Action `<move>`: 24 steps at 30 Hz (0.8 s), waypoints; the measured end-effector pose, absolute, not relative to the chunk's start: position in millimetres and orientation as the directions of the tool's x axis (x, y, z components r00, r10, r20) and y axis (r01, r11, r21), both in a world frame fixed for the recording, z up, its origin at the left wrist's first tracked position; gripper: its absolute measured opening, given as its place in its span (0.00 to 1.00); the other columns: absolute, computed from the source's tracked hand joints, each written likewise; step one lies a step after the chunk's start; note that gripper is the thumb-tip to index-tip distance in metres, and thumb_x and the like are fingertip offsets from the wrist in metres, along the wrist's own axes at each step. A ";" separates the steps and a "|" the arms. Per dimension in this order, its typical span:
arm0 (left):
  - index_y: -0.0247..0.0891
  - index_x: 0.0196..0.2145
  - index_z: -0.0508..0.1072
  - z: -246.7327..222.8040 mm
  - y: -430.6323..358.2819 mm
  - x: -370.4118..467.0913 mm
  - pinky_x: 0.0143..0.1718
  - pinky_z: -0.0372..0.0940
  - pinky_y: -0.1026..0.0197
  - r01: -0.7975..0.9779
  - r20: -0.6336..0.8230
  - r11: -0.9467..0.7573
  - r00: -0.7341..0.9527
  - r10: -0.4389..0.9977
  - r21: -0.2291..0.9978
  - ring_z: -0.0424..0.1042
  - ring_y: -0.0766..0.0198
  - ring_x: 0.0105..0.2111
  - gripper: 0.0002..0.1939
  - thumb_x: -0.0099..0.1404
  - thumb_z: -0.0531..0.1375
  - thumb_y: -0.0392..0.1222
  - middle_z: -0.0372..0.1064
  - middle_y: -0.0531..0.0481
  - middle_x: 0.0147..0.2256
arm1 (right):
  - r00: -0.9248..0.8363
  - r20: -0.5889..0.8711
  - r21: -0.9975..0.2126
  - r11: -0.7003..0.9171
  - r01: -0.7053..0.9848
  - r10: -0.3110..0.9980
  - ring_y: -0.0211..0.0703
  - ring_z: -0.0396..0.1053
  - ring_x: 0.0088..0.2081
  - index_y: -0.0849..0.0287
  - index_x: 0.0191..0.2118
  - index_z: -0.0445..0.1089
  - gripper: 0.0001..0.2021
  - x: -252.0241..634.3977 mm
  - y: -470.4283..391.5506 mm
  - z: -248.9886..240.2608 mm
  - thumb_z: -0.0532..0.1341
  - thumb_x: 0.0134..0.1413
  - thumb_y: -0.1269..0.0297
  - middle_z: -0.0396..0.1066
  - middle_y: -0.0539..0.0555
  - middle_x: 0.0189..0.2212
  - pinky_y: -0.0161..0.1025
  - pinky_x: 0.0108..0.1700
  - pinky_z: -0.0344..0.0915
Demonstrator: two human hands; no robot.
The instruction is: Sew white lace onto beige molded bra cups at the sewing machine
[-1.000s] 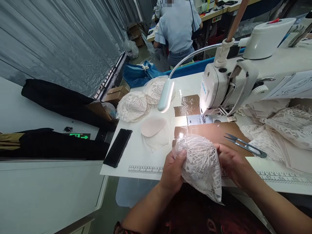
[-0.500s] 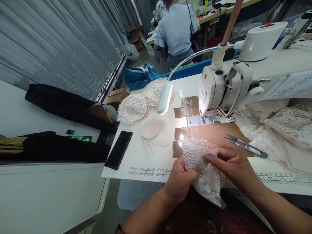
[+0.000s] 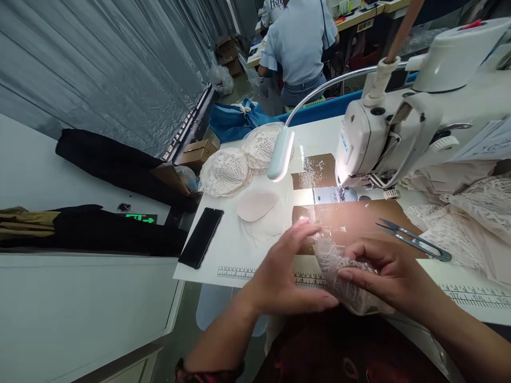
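My right hand [image 3: 379, 271] pinches a piece of white lace fabric [image 3: 339, 276] over the table's front edge. To its left, my left hand [image 3: 283, 276] is spread, thumb and fingers wide apart beside the lace, holding nothing. The white sewing machine [image 3: 359, 138] stands behind, its needle area lit. Thread snips [image 3: 415, 239] lie on brown tape [image 3: 359, 218] to the right of the lace. A pale oval pad [image 3: 258, 206] rests on thin fabric left of the tape.
Two round lace pieces [image 3: 227, 173] lie at the table's back left, near a lamp head [image 3: 281, 154]. A black phone [image 3: 200, 237] is at the left edge. More lace [image 3: 487, 213] is heaped right. A person [image 3: 299, 42] sits beyond.
My left hand has let go of the lace and opened out to the left. The lace is now more bunched in my right hand. The whole view has shifted slightly.
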State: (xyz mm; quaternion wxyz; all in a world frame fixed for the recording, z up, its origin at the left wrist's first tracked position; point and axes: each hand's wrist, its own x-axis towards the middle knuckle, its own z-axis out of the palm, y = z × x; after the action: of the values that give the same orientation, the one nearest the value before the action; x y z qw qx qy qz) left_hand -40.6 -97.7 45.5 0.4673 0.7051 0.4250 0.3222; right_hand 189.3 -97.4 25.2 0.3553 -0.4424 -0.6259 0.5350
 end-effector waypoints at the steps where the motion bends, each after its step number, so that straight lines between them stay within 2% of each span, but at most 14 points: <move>1: 0.40 0.55 0.69 48.1 -94.3 -35.9 0.59 0.58 0.51 0.325 0.019 -0.203 0.489 0.872 0.924 0.65 0.48 0.54 0.36 0.50 0.72 0.48 0.66 0.41 0.54 | -0.381 -0.012 -0.977 0.071 0.203 0.924 0.38 0.66 0.25 0.54 0.26 0.72 0.11 187.7 -98.3 26.8 0.66 0.53 0.55 0.70 0.48 0.22 0.35 0.27 0.62; 3: 0.37 0.44 0.74 48.0 -88.8 -27.6 0.48 0.65 0.56 0.339 -0.030 -0.202 0.570 0.821 0.919 0.70 0.54 0.43 0.21 0.55 0.68 0.49 0.72 0.43 0.41 | -0.384 0.044 -0.955 0.152 0.253 0.922 0.41 0.70 0.28 0.53 0.27 0.73 0.10 187.3 -99.5 27.7 0.64 0.56 0.56 0.74 0.49 0.26 0.36 0.30 0.65; 5: 0.35 0.35 0.74 43.8 -85.3 -22.3 0.41 0.65 0.59 0.333 -0.038 -0.216 0.616 0.787 0.918 0.68 0.58 0.35 0.13 0.59 0.65 0.49 0.70 0.47 0.32 | -0.348 0.128 -0.929 0.235 0.286 0.929 0.44 0.73 0.34 0.52 0.29 0.74 0.08 189.0 -99.7 27.2 0.63 0.57 0.58 0.77 0.50 0.31 0.38 0.35 0.67; 7: 0.35 0.30 0.73 39.9 -83.3 -20.0 0.36 0.63 0.61 0.321 -0.028 -0.231 0.635 0.772 0.918 0.66 0.61 0.32 0.13 0.60 0.64 0.49 0.66 0.48 0.28 | -0.300 0.193 -0.909 0.285 0.305 0.934 0.46 0.74 0.38 0.50 0.29 0.75 0.06 191.1 -99.3 26.4 0.64 0.56 0.60 0.77 0.51 0.34 0.39 0.39 0.68; 9: 0.34 0.30 0.71 38.8 -81.6 -19.2 0.33 0.61 0.62 0.301 -0.024 -0.221 0.640 0.768 0.928 0.64 0.63 0.30 0.14 0.61 0.63 0.49 0.64 0.49 0.27 | -0.270 0.210 -0.901 0.293 0.320 0.940 0.45 0.74 0.36 0.51 0.28 0.74 0.07 192.1 -98.6 26.5 0.64 0.56 0.60 0.77 0.50 0.32 0.39 0.38 0.68; 16: 0.32 0.32 0.71 44.3 -75.2 -16.1 0.29 0.58 0.66 0.215 -0.013 -0.161 0.634 0.773 0.963 0.61 0.68 0.27 0.14 0.65 0.60 0.48 0.63 0.51 0.27 | -0.235 0.198 -0.888 0.276 0.369 0.952 0.38 0.71 0.26 0.55 0.23 0.70 0.12 189.3 -95.8 35.6 0.63 0.57 0.59 0.74 0.48 0.23 0.34 0.28 0.65; 21: 0.31 0.30 0.71 40.5 -74.2 -11.1 0.28 0.57 0.67 0.227 0.020 -0.190 0.593 0.805 0.955 0.61 0.70 0.26 0.13 0.68 0.57 0.44 0.62 0.52 0.25 | -0.214 0.195 -0.876 0.269 0.400 0.957 0.36 0.69 0.23 0.56 0.23 0.70 0.14 189.5 -93.7 38.4 0.62 0.57 0.58 0.73 0.47 0.21 0.33 0.26 0.63; 24: 0.32 0.27 0.68 38.6 -74.0 -8.5 0.27 0.55 0.68 0.233 0.044 -0.226 0.598 0.801 0.946 0.59 0.71 0.25 0.14 0.68 0.56 0.44 0.60 0.53 0.24 | -0.201 0.132 -0.881 0.207 0.426 0.971 0.36 0.69 0.23 0.55 0.25 0.72 0.12 192.3 -92.0 34.5 0.62 0.57 0.57 0.73 0.47 0.21 0.33 0.26 0.63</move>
State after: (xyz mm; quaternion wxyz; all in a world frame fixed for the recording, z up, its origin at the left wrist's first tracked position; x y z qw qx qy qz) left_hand -8.5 -74.0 38.6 0.5123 0.7323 0.3529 0.2768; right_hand 192.3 -92.0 34.5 0.3713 -0.5116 -0.6826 0.3668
